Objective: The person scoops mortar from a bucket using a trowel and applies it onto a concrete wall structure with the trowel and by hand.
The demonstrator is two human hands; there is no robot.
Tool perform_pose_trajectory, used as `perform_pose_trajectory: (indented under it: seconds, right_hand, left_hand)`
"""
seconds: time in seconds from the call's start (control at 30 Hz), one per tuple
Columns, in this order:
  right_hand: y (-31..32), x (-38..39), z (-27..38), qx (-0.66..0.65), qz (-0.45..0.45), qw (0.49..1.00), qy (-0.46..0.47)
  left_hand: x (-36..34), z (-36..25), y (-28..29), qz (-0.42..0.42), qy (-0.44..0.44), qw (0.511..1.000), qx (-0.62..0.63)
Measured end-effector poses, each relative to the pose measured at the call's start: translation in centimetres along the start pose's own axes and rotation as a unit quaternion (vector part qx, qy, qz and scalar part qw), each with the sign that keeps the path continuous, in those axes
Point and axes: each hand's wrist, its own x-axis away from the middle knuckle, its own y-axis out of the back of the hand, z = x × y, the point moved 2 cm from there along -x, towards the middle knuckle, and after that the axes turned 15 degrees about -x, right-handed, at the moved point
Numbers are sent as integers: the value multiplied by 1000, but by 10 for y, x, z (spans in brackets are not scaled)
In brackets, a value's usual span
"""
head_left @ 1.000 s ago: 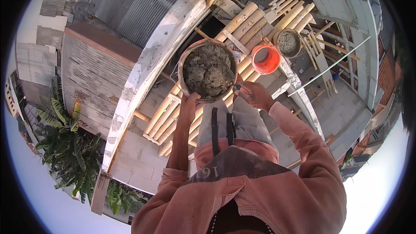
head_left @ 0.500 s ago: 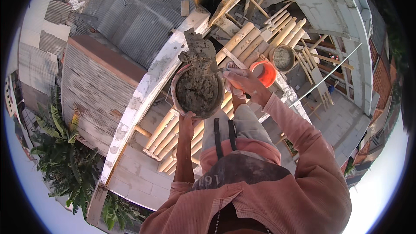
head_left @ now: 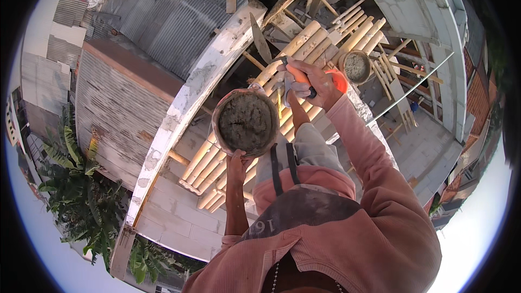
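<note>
Near the centre of the view, one mortar bucket [head_left: 275, 125], round, with grey mortar [head_left: 245, 122] inside; gripped at its 6 o'clock edge by the left hand [head_left: 237, 164], fingers partly hidden beneath. At 2 o'clock from that bucket, and apart from it, the right hand [head_left: 320, 81], closed around the orange handle [head_left: 298, 72] of one trowel [head_left: 261, 42], blade pointing to 11 o'clock. Mortar bucket thus at 12 o'clock from the left hand, touching, and at 8 o'clock from the right. Farther out at 2 o'clock, one orange-red bucket [head_left: 339, 80], partly hidden behind the right hand, then one round tub [head_left: 370, 74] with grey contents. Underneath, several pale poles [head_left: 304, 38], too overlapped for an exact count. Toward 3 o'clock, one thin pale rod [head_left: 411, 89]; at 10, one long whitish wall top [head_left: 182, 97]; at 8, leafy plants [head_left: 81, 184], number unclear.
</note>
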Motion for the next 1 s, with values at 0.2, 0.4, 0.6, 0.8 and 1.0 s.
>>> perform_pose_trajectory:
  seconds: [0.2,0.4,0.6,0.8,1.0]
  right_hand:
    - [36,70,-30,603,-90,789,-74]
    - [35,50,-48,947,-10,263,181]
    - [69,12,-26,946,95,281,127]
    - [79,-13,-31,898,197,386,73]
    - [80,1,-47,867,229,444,8]
  left_hand:
    - [11,-3,-20,-50,11,998,-38]
    - [13,12,-28,-22,-10,992,-124]
    - [23,15,-43,-13,-3,992,-128]
    - [29,18,-44,3,-18,987,-161]
    - [37,27,-49,12,-54,993,-103]
